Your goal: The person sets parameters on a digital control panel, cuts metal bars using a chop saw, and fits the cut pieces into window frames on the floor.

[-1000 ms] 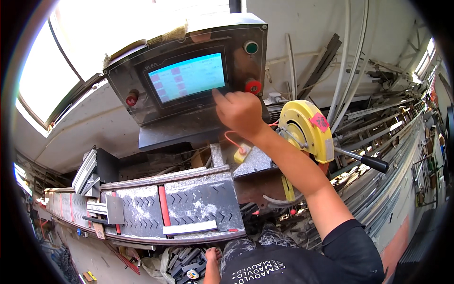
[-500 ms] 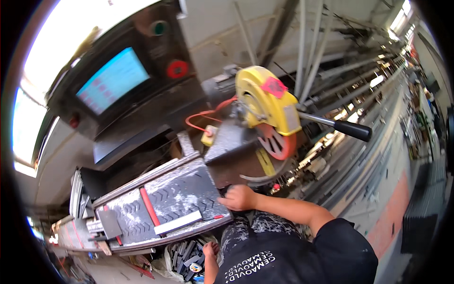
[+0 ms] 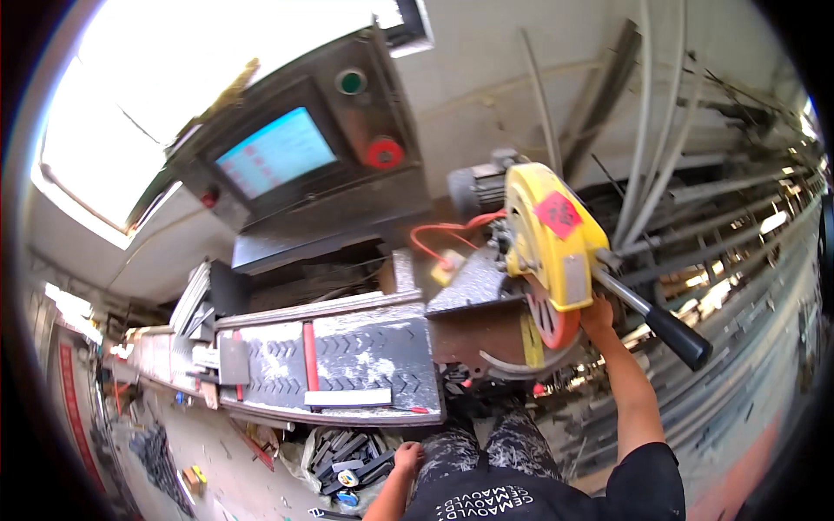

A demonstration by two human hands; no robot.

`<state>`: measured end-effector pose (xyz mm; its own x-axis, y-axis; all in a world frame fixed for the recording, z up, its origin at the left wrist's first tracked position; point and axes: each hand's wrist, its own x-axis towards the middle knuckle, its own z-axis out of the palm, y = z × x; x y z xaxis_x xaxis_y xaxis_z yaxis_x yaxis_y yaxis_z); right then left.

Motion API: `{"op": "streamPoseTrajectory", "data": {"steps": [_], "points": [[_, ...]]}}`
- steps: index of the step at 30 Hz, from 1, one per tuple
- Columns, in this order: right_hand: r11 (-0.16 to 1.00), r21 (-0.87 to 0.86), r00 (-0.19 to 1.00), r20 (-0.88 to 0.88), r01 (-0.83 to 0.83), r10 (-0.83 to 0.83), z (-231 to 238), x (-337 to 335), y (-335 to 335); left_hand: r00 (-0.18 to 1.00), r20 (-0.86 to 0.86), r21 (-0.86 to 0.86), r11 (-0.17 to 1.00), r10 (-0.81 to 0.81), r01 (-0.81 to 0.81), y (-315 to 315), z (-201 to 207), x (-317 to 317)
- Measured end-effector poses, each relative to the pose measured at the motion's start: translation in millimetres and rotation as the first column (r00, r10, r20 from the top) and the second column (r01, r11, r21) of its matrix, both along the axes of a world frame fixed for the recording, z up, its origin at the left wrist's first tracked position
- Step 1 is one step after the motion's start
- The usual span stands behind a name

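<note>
My right hand (image 3: 598, 314) reaches in beside the cutting wheel (image 3: 549, 319) of a yellow cut-off saw (image 3: 556, 234), just below its guard. Its fingers are partly hidden there, so I cannot tell what they touch. Above that forearm a black-gripped lever (image 3: 669, 332) slants out of the saw. Low beside my thigh, my left hand (image 3: 408, 455) is closed, with nothing showing in it. A bag of dark offcuts (image 3: 334, 464) lies next to it. Apart from both hands, a white strip (image 3: 349, 398) rests on the dusty feed table (image 3: 282, 365).
A control panel (image 3: 356, 139) with a lit screen (image 3: 276, 154) stands at the back left. An orange cable (image 3: 426, 243) runs to the saw. A red bar (image 3: 310, 356) crosses the table. Long metal profiles (image 3: 730, 347) fill the right side, and pale tubes (image 3: 647, 104) lean on the wall.
My right hand has moved from the feed table's right end, rightward and farther away, to the cutting wheel. My left hand stays low and closed. The whole view has shifted and turned.
</note>
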<state>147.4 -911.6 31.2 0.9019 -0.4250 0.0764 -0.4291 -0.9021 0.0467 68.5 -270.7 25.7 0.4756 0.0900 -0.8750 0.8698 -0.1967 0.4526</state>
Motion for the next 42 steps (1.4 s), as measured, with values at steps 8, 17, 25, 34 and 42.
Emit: {"op": "streamPoseTrajectory", "data": {"steps": [8, 17, 25, 34, 42], "points": [[0.98, 0.158, 0.941, -0.294, -0.124, 0.167, 11, 47, 13, 0.993, 0.1, 0.007, 0.998, 0.058, -0.059, -17, 13, -44], [0.973, 0.02, 0.972, 0.034, -0.232, 0.231, -22, 29, 27, 0.988, 0.06, 0.137, 0.98, 0.139, -0.147, 14, 3, -61], [0.901, 0.3, 0.948, 0.047, -0.314, 0.315, -2, 101, 274, 0.958, 0.167, 0.238, 0.953, -0.232, 0.189, -1, -3, -20], [0.55, 0.696, 0.886, 0.382, -0.462, 0.261, 98, 136, 410, 0.421, 0.487, 0.749, 0.614, -0.765, 0.25, -69, 88, 171], [0.713, 0.668, 0.967, 0.036, -0.212, 0.253, 77, -13, 309, -0.03, 0.275, 0.948, 0.265, -0.961, 0.178, -138, 32, 262]]}}
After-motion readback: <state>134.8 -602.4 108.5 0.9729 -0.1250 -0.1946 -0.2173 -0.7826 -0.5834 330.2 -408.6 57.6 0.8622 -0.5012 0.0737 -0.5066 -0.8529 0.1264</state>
